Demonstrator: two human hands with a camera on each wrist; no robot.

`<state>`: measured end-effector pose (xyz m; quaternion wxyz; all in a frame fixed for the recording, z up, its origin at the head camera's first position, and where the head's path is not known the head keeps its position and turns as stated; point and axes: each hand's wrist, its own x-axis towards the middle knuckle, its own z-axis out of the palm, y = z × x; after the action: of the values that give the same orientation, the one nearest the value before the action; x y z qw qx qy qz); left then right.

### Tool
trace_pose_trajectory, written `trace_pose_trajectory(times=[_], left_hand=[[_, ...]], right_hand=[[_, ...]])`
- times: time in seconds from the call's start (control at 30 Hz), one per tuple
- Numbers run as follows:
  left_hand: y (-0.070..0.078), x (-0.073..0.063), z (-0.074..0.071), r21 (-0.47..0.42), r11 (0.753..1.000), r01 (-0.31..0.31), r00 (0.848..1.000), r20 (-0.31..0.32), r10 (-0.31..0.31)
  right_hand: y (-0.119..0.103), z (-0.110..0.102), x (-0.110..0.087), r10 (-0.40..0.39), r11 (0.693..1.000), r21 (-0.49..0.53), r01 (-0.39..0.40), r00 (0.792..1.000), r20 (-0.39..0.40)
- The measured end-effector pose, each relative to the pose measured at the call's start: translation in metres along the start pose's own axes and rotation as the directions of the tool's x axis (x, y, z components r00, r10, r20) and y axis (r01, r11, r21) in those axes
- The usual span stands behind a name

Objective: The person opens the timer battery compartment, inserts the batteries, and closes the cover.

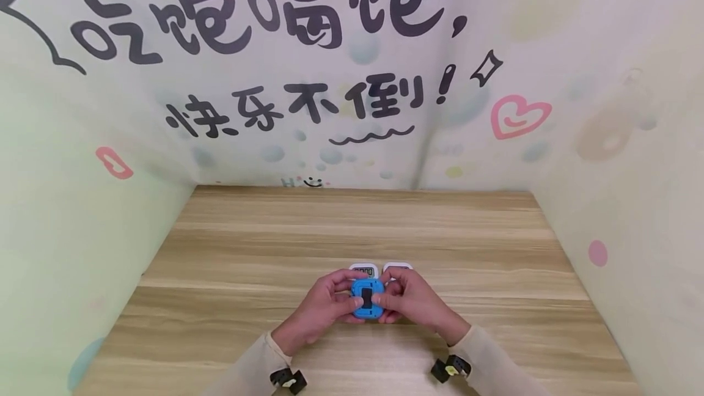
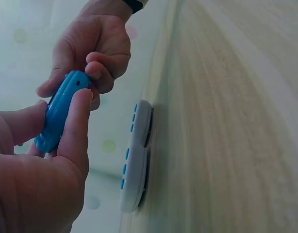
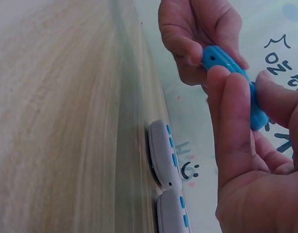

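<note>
Both hands hold one small blue digital timer [image 1: 376,309] above the table, its back with a dark rectangle facing up in the head view. My left hand [image 1: 320,305] grips its left side, thumb on the back and fingers beneath. On the right side, my right hand [image 1: 414,299] pinches it the same way. Seen edge-on in the left wrist view, the blue timer [image 2: 61,114] sits between thumbs and fingers. Just behind the hands lie two white timers: the left one [image 1: 363,271] shows digits, and the right one [image 1: 397,266] is partly hidden by the right hand.
The wood-grain table [image 1: 247,231] is bordered by a printed back wall [image 1: 374,164] and by side walls. In the right wrist view the white timers [image 3: 163,153] lie flat, blue buttons up. Each sleeve carries a black strap with a small camera [image 1: 287,379].
</note>
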<state>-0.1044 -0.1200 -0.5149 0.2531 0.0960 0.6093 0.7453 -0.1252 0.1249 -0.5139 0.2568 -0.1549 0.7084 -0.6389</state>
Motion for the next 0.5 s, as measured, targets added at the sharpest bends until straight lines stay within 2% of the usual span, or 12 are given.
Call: trace_pose_trajectory(times=[0.2,0.37,0.5], left_hand=[[0.0042,0.002,0.002,-0.03,0.998,-0.063,0.996,-0.059,0.061],[0.0031,0.0047,0.0034,0.002,0.997,-0.078,0.989,-0.13,0.077],[0.0026,0.0058,0.0042,0.0,0.995,-0.095,0.985,-0.148,0.094]], right_hand=[[-0.0003,0.0063,-0.001,-0.018,0.999,0.033,0.018,1.0,-0.003],[0.0011,0.0053,-0.0063,-0.008,0.997,0.073,0.009,1.0,-0.012],[0.0016,0.001,-0.0091,-0.042,0.995,0.091,0.044,0.999,-0.029]])
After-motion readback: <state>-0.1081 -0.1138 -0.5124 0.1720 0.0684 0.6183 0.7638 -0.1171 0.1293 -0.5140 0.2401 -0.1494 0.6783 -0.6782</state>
